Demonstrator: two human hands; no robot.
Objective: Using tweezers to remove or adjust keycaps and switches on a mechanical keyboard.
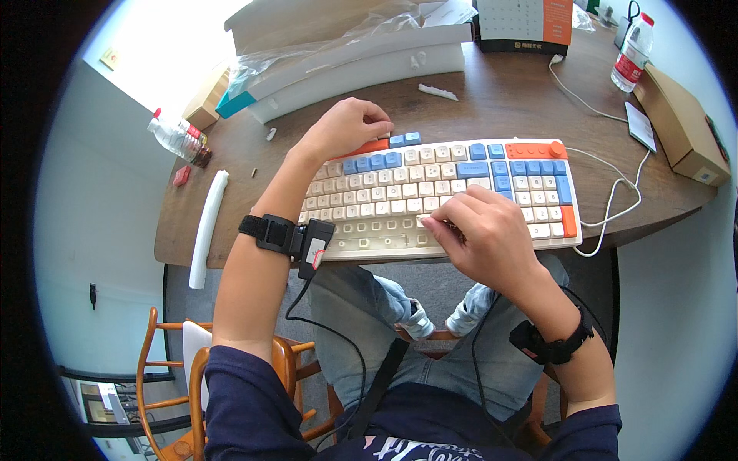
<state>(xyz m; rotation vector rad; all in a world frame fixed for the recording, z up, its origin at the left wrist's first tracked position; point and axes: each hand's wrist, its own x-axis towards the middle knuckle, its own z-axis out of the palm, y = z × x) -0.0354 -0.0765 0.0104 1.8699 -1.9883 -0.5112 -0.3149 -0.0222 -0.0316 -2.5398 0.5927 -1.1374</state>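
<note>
A wide keyboard with beige, blue and orange keycaps lies near the table's front edge. Along its lower rows, several bare key sockets show without caps. My right hand is over these rows, thumb and fingertips pinched at a pale keycap. Beyond the keyboard's back edge, my left hand has its fingers curled together beside loose blue keycaps and an orange keycap. What the left fingertips hold, if anything, is hidden.
A long open box with plastic wrap stands behind the keyboard. Bottles stand left and right. A white foam strip lies left. A cardboard box and white cable are right.
</note>
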